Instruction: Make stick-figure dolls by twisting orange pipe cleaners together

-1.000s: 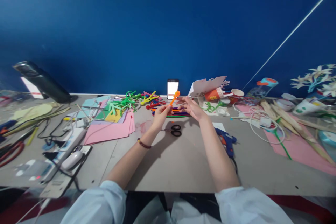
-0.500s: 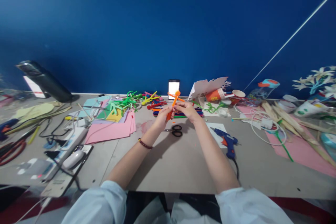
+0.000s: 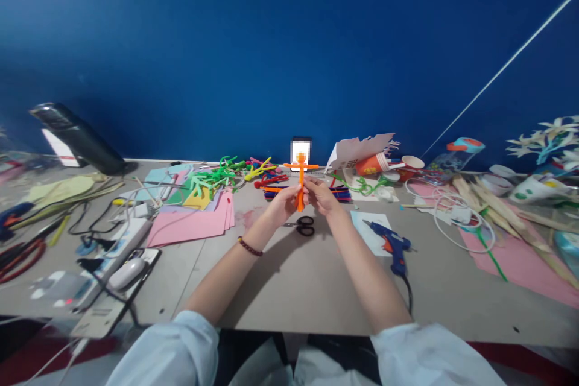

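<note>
An orange pipe-cleaner figure with a round head and two outstretched arms stands upright above the table, held between both hands. My left hand pinches its lower stem from the left. My right hand pinches the stem from the right, fingers closed on it. Black-handled scissors lie on the grey table just below the hands. A bundle of coloured pipe cleaners lies behind the hands.
A blue glue gun rests right of my right arm. Pink paper sheets and green and yellow pipe-cleaner shapes lie left. A phone leans on the blue wall. Paper cups, hoops and pink paper fill the right; cables and a mouse the left.
The orange piece went from a tilted stick in my left hand to an upright figure with arms. My right hand closed onto it, and both hands came together.
</note>
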Tool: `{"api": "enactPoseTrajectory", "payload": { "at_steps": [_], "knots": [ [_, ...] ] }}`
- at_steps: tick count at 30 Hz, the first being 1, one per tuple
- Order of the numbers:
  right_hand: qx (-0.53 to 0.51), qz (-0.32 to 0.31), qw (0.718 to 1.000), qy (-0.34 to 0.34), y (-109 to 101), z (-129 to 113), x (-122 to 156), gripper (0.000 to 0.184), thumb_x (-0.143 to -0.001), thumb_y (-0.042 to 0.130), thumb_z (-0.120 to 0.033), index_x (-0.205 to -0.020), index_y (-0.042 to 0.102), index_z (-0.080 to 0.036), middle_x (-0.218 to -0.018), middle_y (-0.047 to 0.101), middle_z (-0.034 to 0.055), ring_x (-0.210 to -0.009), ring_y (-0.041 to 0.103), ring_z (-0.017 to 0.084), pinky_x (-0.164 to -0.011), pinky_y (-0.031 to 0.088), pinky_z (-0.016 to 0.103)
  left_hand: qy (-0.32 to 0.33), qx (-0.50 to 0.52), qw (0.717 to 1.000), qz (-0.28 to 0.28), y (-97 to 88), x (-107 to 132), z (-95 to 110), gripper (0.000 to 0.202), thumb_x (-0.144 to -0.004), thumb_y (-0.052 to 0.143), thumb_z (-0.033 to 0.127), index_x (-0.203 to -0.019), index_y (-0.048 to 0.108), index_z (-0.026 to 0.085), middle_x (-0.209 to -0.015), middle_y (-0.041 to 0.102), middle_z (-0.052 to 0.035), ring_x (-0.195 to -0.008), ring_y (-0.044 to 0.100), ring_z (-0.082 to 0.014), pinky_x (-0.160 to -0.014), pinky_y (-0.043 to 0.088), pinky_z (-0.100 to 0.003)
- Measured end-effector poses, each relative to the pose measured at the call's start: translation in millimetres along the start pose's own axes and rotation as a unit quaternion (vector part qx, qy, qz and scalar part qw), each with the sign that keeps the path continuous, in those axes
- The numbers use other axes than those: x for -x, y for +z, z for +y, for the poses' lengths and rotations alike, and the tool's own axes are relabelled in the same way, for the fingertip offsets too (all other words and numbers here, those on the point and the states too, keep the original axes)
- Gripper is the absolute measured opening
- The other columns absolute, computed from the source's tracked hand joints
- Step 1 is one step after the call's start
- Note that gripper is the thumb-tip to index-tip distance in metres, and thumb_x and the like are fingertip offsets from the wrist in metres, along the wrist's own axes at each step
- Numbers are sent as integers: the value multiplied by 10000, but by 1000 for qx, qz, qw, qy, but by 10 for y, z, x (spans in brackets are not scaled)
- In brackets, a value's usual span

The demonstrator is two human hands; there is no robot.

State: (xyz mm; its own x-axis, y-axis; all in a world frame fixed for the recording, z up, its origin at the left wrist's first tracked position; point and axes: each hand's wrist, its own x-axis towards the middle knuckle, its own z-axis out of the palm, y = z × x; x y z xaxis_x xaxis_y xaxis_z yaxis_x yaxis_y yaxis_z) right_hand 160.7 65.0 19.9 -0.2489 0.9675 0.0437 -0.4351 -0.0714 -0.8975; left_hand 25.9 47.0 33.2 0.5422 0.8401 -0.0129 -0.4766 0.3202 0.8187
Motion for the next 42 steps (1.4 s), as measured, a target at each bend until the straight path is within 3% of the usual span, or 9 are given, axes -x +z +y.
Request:
{"api": "enactPoseTrajectory", "payload": {
  "at_steps": [2,5,7,10,13,23,33,37,42],
  "knots": [
    [39,12,999,-33,-11,-38,-12,309,-590,789,-440,-698,634,-196,-571,555,-57,-513,503,87,-549,444,236,45,-88,992,72,-17,-19,45,220,-689,707,343,-722,639,137,-701,626,-38,-660,561,-132,-614,417,-244],
    [148,45,982,-106,-9,-117,-20,260,-615,771,-413,-706,655,-199,-717,605,-16,-713,566,134,-732,462,283,152,-154,958,188,-33,-50,90,223,-613,776,297,-705,627,159,-723,626,-3,-689,558,-116,-655,420,-235],
    [239,62,957,-154,14,-167,-5,220,-649,745,-400,-694,661,-202,-783,598,9,-778,563,161,-762,454,306,201,-162,942,215,-34,-64,92,242,-586,795,282,-715,626,166,-734,625,5,-703,558,-113,-677,426,-236],
    [328,69,920,-203,75,-212,36,183,-700,700,-390,-698,674,-209,-822,582,34,-794,554,180,-747,457,320,211,-145,942,216,-36,-77,69,249,-577,801,285,-690,618,158,-704,619,6,-690,556,-113,-682,428,-242],
    [347,64,911,-213,129,-211,63,179,-725,672,-389,-717,683,-211,-836,609,47,-812,567,191,-753,461,325,188,-94,952,223,-52,-87,45,250,-574,804,288,-643,606,153,-663,609,17,-650,544,-98,-661,415,-235],
    [136,40,990,-28,118,-49,9,326,-615,762,-474,-787,714,-202,-772,698,22,-734,616,167,-712,485,291,140,-2,976,166,-137,-109,22,224,-597,808,317,-705,695,157,-760,683,-24,-703,595,-122,-709,445,-255],
    [-19,-14,992,121,67,10,9,313,-568,822,-364,-790,686,-190,-692,664,0,-585,560,117,-563,449,242,82,21,988,130,-145,-106,41,205,-637,788,244,-803,709,154,-768,679,-32,-704,598,-122,-694,445,-245],
    [-2,-27,996,89,71,-12,12,291,-609,799,-380,-802,680,-197,-706,664,-2,-635,570,124,-611,455,244,82,16,989,119,-140,-92,63,214,-647,780,258,-821,708,158,-813,690,-43,-731,606,-132,-711,451,-258],
    [69,-17,997,25,76,-38,-1,319,-618,773,-464,-771,687,-198,-731,674,1,-701,588,132,-676,452,249,135,-12,981,142,-158,-99,82,177,-648,776,261,-783,706,170,-823,686,-25,-762,605,-128,-739,449,-259]
  ]
}}
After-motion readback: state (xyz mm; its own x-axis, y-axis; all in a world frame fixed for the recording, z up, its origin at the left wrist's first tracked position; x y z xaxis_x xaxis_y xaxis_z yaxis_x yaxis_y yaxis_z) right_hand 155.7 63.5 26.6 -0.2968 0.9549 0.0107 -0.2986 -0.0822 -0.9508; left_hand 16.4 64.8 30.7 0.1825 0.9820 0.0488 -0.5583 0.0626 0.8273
